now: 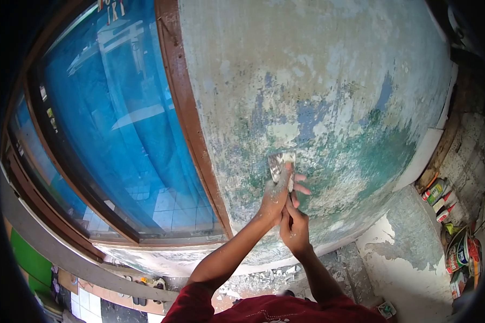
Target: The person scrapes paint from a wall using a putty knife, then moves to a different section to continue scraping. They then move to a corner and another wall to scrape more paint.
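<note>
A putty knife [275, 161] with a wide, paint-smeared blade is held up at the peeling wall [318, 86], its edge on or very near the surface. My left hand [277, 195] is closed around the upper part of the tool, a finger or thumb lying along the blade and pale dust on the skin. Just below it, my right hand [295, 230] is closed at the handle end, though most of the handle is hidden by the fingers. Green, blue and whitish paint patches surround the blade.
At left is a window [118, 124] with blue behind its glass and a brown frame [186, 102]. Paint flakes [269, 280] litter the floor below. Several bottles [439, 199] and a paint can [459, 255] stand at the right.
</note>
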`<state>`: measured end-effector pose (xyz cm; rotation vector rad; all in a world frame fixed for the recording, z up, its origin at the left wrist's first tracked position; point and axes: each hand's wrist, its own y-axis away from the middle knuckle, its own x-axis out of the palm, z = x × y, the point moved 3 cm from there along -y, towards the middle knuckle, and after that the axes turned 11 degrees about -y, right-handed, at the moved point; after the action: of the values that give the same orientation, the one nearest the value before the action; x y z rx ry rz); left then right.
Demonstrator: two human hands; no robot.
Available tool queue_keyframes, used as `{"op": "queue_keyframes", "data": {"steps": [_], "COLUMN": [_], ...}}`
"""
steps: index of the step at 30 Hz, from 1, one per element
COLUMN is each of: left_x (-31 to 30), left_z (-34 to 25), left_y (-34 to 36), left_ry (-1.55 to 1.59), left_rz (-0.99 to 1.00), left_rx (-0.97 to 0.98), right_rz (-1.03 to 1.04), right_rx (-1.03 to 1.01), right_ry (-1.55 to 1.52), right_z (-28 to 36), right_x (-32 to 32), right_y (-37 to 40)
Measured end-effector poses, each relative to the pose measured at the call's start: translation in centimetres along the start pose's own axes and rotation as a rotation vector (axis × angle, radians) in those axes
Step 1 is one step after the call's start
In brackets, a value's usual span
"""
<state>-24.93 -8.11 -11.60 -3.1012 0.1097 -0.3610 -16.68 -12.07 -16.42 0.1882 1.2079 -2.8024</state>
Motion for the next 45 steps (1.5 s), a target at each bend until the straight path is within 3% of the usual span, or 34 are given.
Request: {"op": "queue_keyframes", "data": {"steps": [5, 11, 14, 21, 28, 36, 40, 44, 45], "left_x": [2.0, 1.5, 2.0, 4.4, 4.4, 5.8, 4.4, 4.6, 4.7], "left_z": [-5.8, -0.7, 0.7, -5.2, -0.8, -5.5, -1.4, -2.9, -3.5], "left_y": [-1.3, -1.4, -1.2, -3.0, -3.4, -3.7, -3.5, -3.2, -3.0], "left_ry": [0.032, 0.001, -0.036, -0.031, -0.072, 0.004, -0.015, -0.044, -0.032], "left_rz": [0.076, 0.056, 0.019, 0.084, 0.108, 0.11, 0.09, 0.055, 0.059], "left_rx": [0.081, 0.026, -0.01, 0.102, 0.012, 0.09, 0.019, 0.048, 0.037], "right_rz": [-0.026, -0.031, -0.01, -0.043, -0.052, -0.043, -0.02, 0.027, 0.005], "right_rx": [0.008, -0.052, 0.098, 0.065, 0.081, 0.032, -0.001, 0.105, 0.051], "right_ry": [-0.018, -0.02, -0.07, 0.022, -0.037, 0.034, 0.084, 0.045, 0.068], "right_z": [3.8, -0.2, -0.7, 2.3, -0.5, 1.8, 0.0, 0.8, 1.4], "right_x": [-1.6, -1.4, -1.9, -3.9, -4.1, -5.1, -4.4, -4.6, -4.5], "right_y": [-5.0, -1.2, -0.1, -5.3, -2.0, -6.0, -3.0, -3.8, -4.3]}}
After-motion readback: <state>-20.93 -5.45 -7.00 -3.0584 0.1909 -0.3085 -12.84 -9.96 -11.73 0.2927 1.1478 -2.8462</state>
